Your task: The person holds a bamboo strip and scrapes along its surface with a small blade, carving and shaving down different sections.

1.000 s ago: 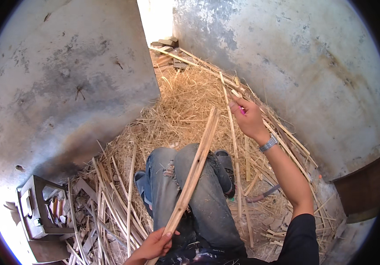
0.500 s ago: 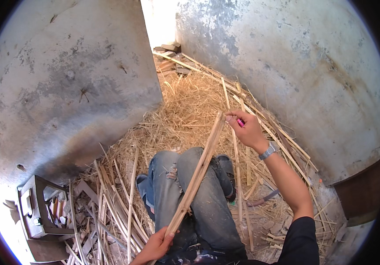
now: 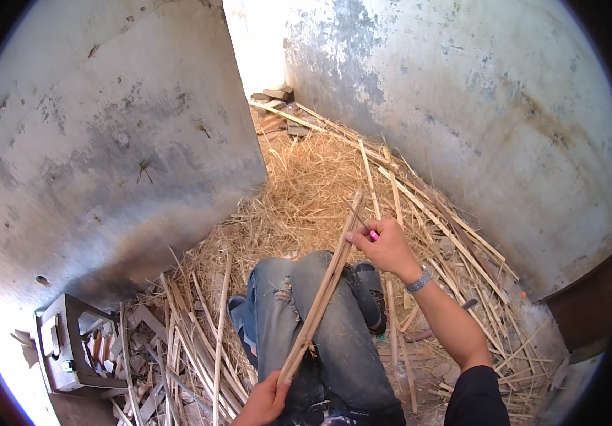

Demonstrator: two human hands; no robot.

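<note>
A long, split-looking wooden strip (image 3: 318, 302) slants across my lap, its far end up over the straw. My left hand (image 3: 268, 397) is closed around its near end at the bottom of the view. My right hand (image 3: 384, 245), with a metal watch (image 3: 419, 280) on the wrist, is at the strip's upper part, fingertips against its edge. In that hand is a thin dark tool with a pink handle (image 3: 374, 235); its slim shaft points toward the strip's far end. The exact kind of tool cannot be made out.
Loose straw (image 3: 306, 177) covers the floor ahead. Long pale sticks (image 3: 437, 206) lie along the right wall, and more sticks (image 3: 199, 334) are piled at my left. A dark box-like frame (image 3: 78, 348) stands at lower left. Bricks (image 3: 276, 94) lie by the bright gap between the walls.
My right hand has moved from the strip's far tip down along it toward me. The tool's thin shaft now shows. My left hand keeps its hold, and the whole view has shifted slightly.
</note>
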